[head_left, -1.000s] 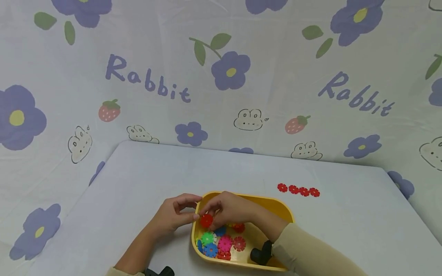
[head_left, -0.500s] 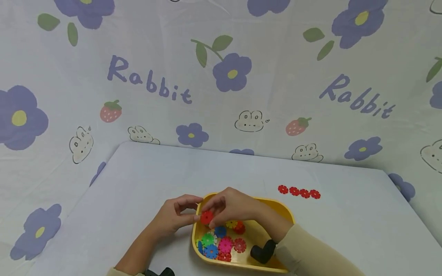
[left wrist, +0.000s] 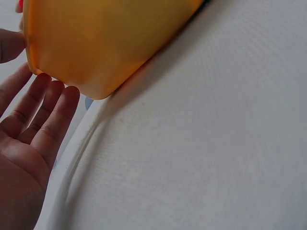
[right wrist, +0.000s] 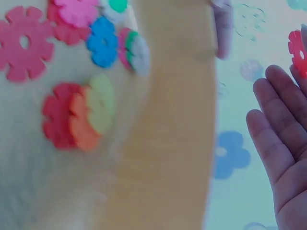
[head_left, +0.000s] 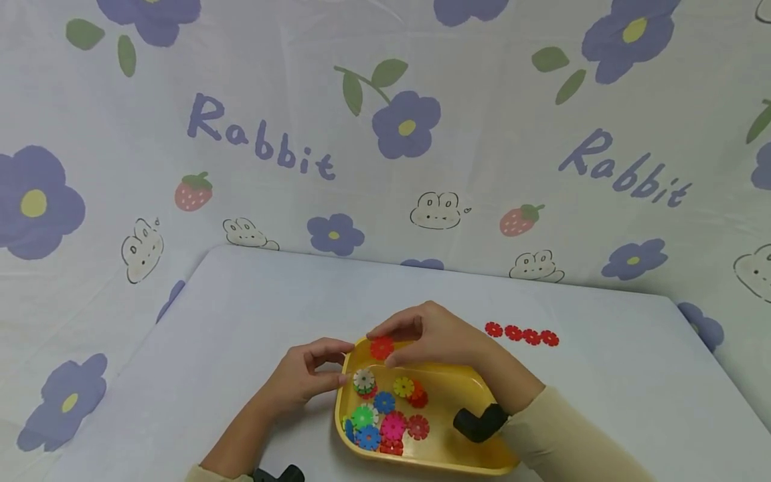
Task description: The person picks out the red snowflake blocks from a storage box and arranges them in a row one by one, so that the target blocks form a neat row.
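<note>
My right hand [head_left: 442, 338] pinches a red notched plastic disc [head_left: 382, 348] between thumb and fingers, above the far rim of a yellow tray [head_left: 446, 462]. The disc's edge also shows at the right of the right wrist view, beside the fingers. My left hand [head_left: 301, 375] grips the tray's left corner, its thumb at the rim and its fingertips [left wrist: 67, 96] against the outer wall. Inside the tray lie more notched discs: a white one [head_left: 364, 379], a yellow one [head_left: 404, 386], a blue one [head_left: 384, 402], a green one [head_left: 363, 416] and a pink one [head_left: 393, 425].
A row of several red discs [head_left: 522, 334] lies on the white table [head_left: 271, 294], beyond the tray to the right. A cloth with printed flowers and rabbits hangs behind the table. Black wrist mounts [head_left: 480, 422] sit on both forearms.
My right hand has lifted the red disc out of the tray's left side, moving up and to the right. White and other discs beneath are now uncovered. My left hand stays put.
</note>
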Tool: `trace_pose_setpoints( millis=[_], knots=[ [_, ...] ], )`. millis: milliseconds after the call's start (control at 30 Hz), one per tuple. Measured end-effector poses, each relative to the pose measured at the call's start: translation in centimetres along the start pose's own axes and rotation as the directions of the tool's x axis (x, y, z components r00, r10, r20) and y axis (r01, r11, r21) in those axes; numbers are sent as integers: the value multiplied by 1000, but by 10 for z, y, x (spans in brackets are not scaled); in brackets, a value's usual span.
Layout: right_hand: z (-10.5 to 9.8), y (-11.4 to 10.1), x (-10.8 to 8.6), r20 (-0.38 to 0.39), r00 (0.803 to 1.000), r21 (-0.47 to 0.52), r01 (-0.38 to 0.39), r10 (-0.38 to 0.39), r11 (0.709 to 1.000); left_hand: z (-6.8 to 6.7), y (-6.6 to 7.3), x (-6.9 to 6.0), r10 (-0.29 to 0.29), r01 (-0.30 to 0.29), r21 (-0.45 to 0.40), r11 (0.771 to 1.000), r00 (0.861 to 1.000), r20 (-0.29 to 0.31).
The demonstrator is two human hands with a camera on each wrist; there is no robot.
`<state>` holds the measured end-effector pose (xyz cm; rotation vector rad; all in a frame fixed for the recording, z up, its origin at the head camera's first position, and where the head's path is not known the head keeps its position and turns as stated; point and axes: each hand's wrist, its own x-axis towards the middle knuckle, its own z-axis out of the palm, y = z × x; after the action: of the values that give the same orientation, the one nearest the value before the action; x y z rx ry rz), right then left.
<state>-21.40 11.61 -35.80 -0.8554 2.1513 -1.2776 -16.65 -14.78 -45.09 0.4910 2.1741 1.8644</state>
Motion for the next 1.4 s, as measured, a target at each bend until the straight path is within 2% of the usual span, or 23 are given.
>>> trace_pose_setpoints(
  millis=[267,400,533,733,867,1033,1133,1333,1400],
  knots=[
    [-39,0,-25,-144,989,-57,34,-42,998,0,0,-1,6,-6,17,1000,1000,-4],
    [-58,6,-41,-232,973,-93,-29,6,995,-1,-1,0,7,-7,14,1000,1000,-1],
    [-75,16,-58,-322,945,-129,-103,56,986,-1,-2,1,13,-13,14,1000,1000,5],
    [-99,43,-74,-411,906,-197,-192,97,961,-1,-3,1,11,-11,37,999,1000,-10],
    [-107,70,-78,-432,889,-200,-260,154,945,-1,-4,-1,12,-11,45,999,1000,-16],
    [-110,99,-77,-433,852,-143,-386,293,912,-1,-6,-1,20,-19,43,999,1000,-7],
    [-107,110,-73,-423,838,-140,-437,345,889,-1,-6,-1,9,-8,34,999,1000,-10],
    [-99,128,-61,-399,836,-155,-465,376,871,-1,-5,-2,-3,3,18,1000,1000,-8],
    [-97,132,-58,-391,844,-176,-459,366,871,-1,-5,-2,-1,1,18,1000,1000,-6]
  ],
)
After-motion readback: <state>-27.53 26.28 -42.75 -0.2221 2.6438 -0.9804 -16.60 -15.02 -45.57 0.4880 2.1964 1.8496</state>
